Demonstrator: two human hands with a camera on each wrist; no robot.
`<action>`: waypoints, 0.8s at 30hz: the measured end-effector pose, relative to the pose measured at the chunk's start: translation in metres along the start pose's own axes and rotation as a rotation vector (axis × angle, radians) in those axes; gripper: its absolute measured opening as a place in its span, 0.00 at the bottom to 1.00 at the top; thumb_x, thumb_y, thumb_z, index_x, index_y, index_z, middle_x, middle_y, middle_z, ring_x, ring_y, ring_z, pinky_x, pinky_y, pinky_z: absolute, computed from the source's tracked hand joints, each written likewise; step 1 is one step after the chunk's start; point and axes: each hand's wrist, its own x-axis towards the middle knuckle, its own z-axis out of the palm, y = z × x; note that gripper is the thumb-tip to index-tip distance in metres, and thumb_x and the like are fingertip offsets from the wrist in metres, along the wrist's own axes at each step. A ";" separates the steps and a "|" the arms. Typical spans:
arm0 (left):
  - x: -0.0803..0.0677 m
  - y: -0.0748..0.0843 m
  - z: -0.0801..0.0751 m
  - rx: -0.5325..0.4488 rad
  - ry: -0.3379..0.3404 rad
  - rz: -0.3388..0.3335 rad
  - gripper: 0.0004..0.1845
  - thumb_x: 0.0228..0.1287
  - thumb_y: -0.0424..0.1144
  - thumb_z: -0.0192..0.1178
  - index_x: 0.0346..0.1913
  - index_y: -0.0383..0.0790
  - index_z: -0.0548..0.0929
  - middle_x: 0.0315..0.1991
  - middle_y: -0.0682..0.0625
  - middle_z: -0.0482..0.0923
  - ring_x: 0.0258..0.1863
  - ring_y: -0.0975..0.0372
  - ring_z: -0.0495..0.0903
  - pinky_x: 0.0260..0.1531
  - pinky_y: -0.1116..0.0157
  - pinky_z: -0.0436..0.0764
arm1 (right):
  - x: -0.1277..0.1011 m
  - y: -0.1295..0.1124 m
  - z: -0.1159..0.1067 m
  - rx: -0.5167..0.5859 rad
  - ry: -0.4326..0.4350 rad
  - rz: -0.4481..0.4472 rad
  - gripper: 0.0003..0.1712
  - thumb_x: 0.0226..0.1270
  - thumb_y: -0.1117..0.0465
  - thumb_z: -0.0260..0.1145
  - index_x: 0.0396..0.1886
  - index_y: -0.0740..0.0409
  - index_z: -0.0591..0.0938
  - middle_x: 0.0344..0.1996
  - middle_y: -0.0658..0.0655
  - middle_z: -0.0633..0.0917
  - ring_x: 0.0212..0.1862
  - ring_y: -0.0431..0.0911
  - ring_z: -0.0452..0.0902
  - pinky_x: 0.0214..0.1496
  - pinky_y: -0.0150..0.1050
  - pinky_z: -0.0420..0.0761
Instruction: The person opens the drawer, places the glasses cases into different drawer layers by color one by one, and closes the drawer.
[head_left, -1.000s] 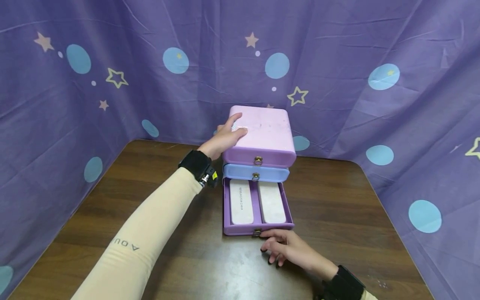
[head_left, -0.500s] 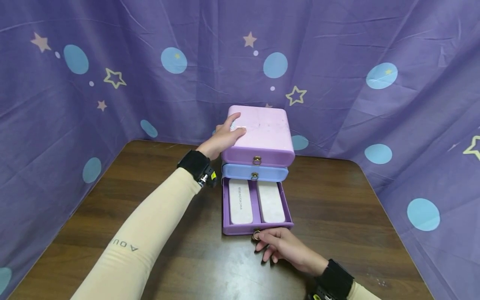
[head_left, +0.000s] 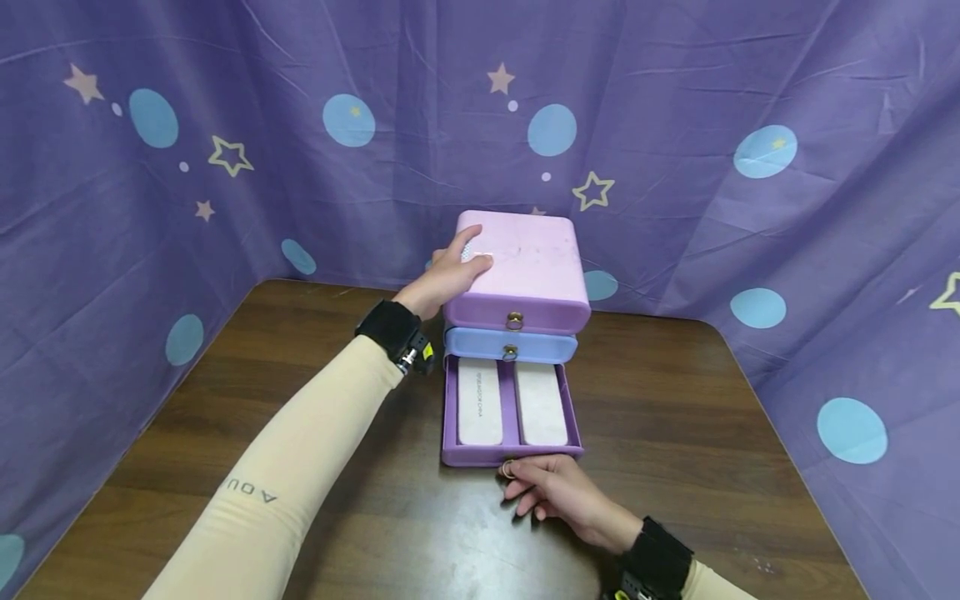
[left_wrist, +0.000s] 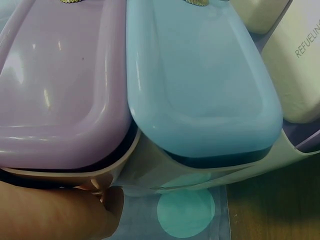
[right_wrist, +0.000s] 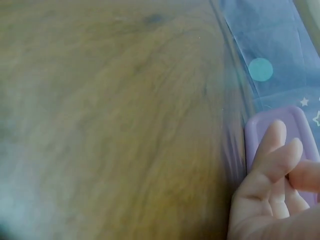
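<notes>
A small chest of drawers (head_left: 525, 258) with a pale pink top stands near the back of the table. My left hand (head_left: 448, 273) rests on its left side, thumb and one finger lying on the top; the other fingers are mostly hidden. The purple bottom drawer (head_left: 512, 457) is pulled out. Inside it lie two long white cases (head_left: 480, 404), side by side, one with printed lettering. At the drawer's front, my right hand (head_left: 562, 496) pinches the ring pull (head_left: 507, 469) between thumb and finger. In the right wrist view, the purple drawer front (right_wrist: 280, 117) shows behind the fingers.
Above the pulled-out drawer are a blue drawer (head_left: 543, 346) and a purple top drawer (head_left: 551, 315), both pushed in, each with a brass ring pull. The chest stands on a brown wooden table (head_left: 675, 433). A purple patterned curtain (head_left: 420, 167) hangs behind and at the sides.
My right hand has moved slightly left and gone from touching the pull to pinching its ring. The bottom drawer's front has shifted slightly left and inward. The left hand stays put.
</notes>
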 end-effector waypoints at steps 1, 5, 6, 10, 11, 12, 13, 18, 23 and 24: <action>0.000 0.000 0.000 -0.001 0.001 0.000 0.37 0.79 0.54 0.55 0.85 0.70 0.53 0.83 0.38 0.44 0.81 0.48 0.46 0.78 0.41 0.51 | 0.001 0.000 0.001 0.004 0.007 0.001 0.24 0.81 0.55 0.63 0.62 0.72 0.83 0.34 0.53 0.92 0.28 0.37 0.85 0.26 0.27 0.76; -0.002 0.001 -0.001 -0.010 -0.001 0.005 0.37 0.79 0.54 0.55 0.85 0.69 0.53 0.83 0.38 0.44 0.81 0.48 0.47 0.77 0.41 0.51 | 0.005 -0.002 0.004 0.013 0.036 0.006 0.23 0.81 0.56 0.63 0.61 0.71 0.83 0.31 0.51 0.91 0.28 0.37 0.85 0.26 0.27 0.77; -0.003 0.001 -0.001 -0.015 -0.003 0.009 0.37 0.79 0.54 0.55 0.85 0.69 0.54 0.83 0.38 0.44 0.81 0.48 0.46 0.77 0.41 0.51 | 0.006 -0.002 0.004 0.014 0.042 0.007 0.23 0.80 0.56 0.63 0.61 0.71 0.83 0.31 0.50 0.91 0.28 0.37 0.85 0.26 0.27 0.77; -0.007 0.003 -0.002 -0.028 -0.011 0.025 0.38 0.78 0.54 0.56 0.85 0.67 0.54 0.83 0.36 0.44 0.81 0.46 0.46 0.77 0.39 0.51 | 0.008 -0.004 0.005 0.019 0.054 0.003 0.22 0.80 0.57 0.63 0.59 0.72 0.84 0.29 0.50 0.90 0.27 0.36 0.84 0.26 0.27 0.77; -0.007 0.004 -0.002 -0.026 -0.011 0.026 0.38 0.78 0.54 0.56 0.85 0.67 0.54 0.82 0.36 0.44 0.81 0.46 0.47 0.77 0.39 0.51 | 0.008 -0.005 0.005 0.021 0.056 0.001 0.22 0.79 0.57 0.64 0.58 0.72 0.84 0.29 0.50 0.90 0.27 0.36 0.84 0.26 0.27 0.77; -0.007 0.004 -0.002 -0.024 -0.010 0.027 0.38 0.78 0.54 0.56 0.85 0.67 0.54 0.82 0.35 0.45 0.80 0.46 0.47 0.77 0.40 0.51 | 0.009 -0.006 0.005 0.022 0.056 -0.003 0.21 0.79 0.58 0.64 0.58 0.72 0.84 0.29 0.50 0.90 0.27 0.36 0.84 0.26 0.27 0.77; -0.007 0.004 -0.002 -0.022 -0.009 0.027 0.38 0.78 0.54 0.56 0.85 0.67 0.54 0.82 0.35 0.45 0.80 0.46 0.47 0.77 0.40 0.52 | 0.010 -0.007 0.005 0.024 0.057 -0.007 0.21 0.79 0.58 0.64 0.58 0.73 0.85 0.29 0.50 0.90 0.27 0.36 0.84 0.26 0.27 0.77; -0.004 0.003 -0.001 -0.002 -0.004 0.005 0.38 0.78 0.54 0.55 0.85 0.69 0.54 0.82 0.36 0.45 0.80 0.47 0.48 0.77 0.41 0.52 | 0.018 -0.011 0.007 0.017 0.071 -0.030 0.21 0.78 0.59 0.64 0.58 0.73 0.84 0.28 0.50 0.90 0.27 0.36 0.84 0.27 0.27 0.78; -0.003 0.002 0.000 0.006 -0.006 -0.004 0.37 0.78 0.54 0.55 0.85 0.70 0.53 0.82 0.37 0.45 0.80 0.48 0.48 0.77 0.41 0.53 | 0.027 -0.017 0.007 0.016 0.095 -0.036 0.21 0.79 0.59 0.63 0.59 0.73 0.84 0.28 0.50 0.90 0.27 0.36 0.84 0.27 0.27 0.77; -0.003 0.003 0.000 0.004 -0.007 -0.002 0.38 0.78 0.55 0.55 0.85 0.70 0.53 0.82 0.37 0.45 0.80 0.47 0.48 0.77 0.42 0.53 | 0.028 -0.018 0.007 0.016 0.098 -0.038 0.21 0.79 0.59 0.63 0.59 0.73 0.84 0.28 0.50 0.90 0.27 0.36 0.85 0.27 0.27 0.78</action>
